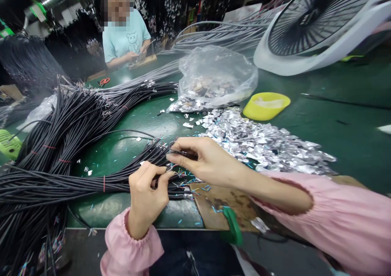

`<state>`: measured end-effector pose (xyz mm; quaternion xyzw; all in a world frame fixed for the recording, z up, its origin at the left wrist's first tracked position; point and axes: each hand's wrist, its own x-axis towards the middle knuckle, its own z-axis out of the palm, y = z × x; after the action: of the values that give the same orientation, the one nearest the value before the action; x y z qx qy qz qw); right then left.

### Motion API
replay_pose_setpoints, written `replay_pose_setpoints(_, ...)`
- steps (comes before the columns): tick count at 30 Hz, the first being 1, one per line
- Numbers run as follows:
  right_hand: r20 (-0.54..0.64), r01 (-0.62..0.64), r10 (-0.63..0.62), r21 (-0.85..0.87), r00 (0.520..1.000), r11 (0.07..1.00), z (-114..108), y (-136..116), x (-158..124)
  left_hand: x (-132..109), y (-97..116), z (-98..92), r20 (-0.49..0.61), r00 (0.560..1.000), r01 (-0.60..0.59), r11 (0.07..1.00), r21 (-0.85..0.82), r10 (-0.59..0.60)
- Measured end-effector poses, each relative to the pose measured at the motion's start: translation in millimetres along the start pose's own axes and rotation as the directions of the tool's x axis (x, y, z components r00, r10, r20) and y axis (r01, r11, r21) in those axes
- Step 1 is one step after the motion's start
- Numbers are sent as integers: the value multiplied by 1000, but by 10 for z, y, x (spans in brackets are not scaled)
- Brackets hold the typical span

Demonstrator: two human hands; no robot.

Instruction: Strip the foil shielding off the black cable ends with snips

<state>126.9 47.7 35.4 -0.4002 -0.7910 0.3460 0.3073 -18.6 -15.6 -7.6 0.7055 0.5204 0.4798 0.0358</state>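
Observation:
My right hand (209,162) is closed, thumb and fingers gripping a black cable (181,151) near its end. Just below and to the left, my left hand (148,188) pinches thin coloured wires (172,168) at a stripped cable end. Both hands are close together over a tied bundle of black cables (117,182), whose stripped ends fan out to the right beneath my fingers. A red tie (104,184) circles this bundle. Small blue offcuts lie around the wire ends. My fingers hide part of what they pinch.
A pile of silver foil scraps (259,139) spreads right of my hands, beside a yellow scoop-like container (267,106) and a clear plastic bag (218,70). More black cables (76,125) heap at left. A fan (308,23) stands back right; a person (126,39) works across the table.

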Motion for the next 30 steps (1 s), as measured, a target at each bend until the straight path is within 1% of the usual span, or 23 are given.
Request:
replay_pose_setpoints(3,3,69,-69,8,998,998,9,7,-7,-8,0,7,48,999,1,1000,2,-1)
replay_pose_setpoints(4,-12,89,-88,16,996,996,10,12,-9,-6,5,6,48,999,7,1000,0,-7)
replay_pose_setpoints(6,-96,110,-106,39,990,993,8,23,-15,6,23,-5,-1,999,36,999,-4,-36)
replay_pose_setpoints(8,-187,121,-106,66,977,991,-1,29,-25,22,47,-24,-79,994,78,997,-11,-79)
replay_pose_setpoints(9,-207,130,-111,79,972,988,-6,28,-33,28,58,-33,-110,989,98,995,-15,-99)
replay_pose_setpoints(11,-191,158,-136,103,972,982,-18,20,-51,34,72,-46,-146,981,127,992,-21,-129)
replay_pose_setpoints(14,-145,229,-212,109,966,967,-31,-1,-75,25,63,-44,-157,977,139,989,-40,-144)
replay_pose_setpoints(17,-111,335,-326,78,939,939,-39,-4,-75,13,41,-32,-144,979,137,988,-68,-145)
replay_pose_setpoints(19,-82,378,-373,62,924,924,-41,10,-65,11,33,-30,-135,982,126,989,-78,-135)
replay_pose_setpoints(22,-59,376,-373,46,926,925,-37,42,-52,19,28,-37,-118,987,102,991,-85,-111)
replay_pose_setpoints(25,-62,386,-384,17,921,922,-34,60,-54,30,8,-49,-89,992,80,992,-101,-89)
replay_pose_setpoints(28,-63,415,-413,28,909,909,-34,59,-52,38,-28,-53,-98,989,97,985,-139,-111)
replay_pose_setpoints(30,-26,431,-431,71,902,899,-27,60,-30,38,-43,-45,-113,983,125,980,-154,-143)
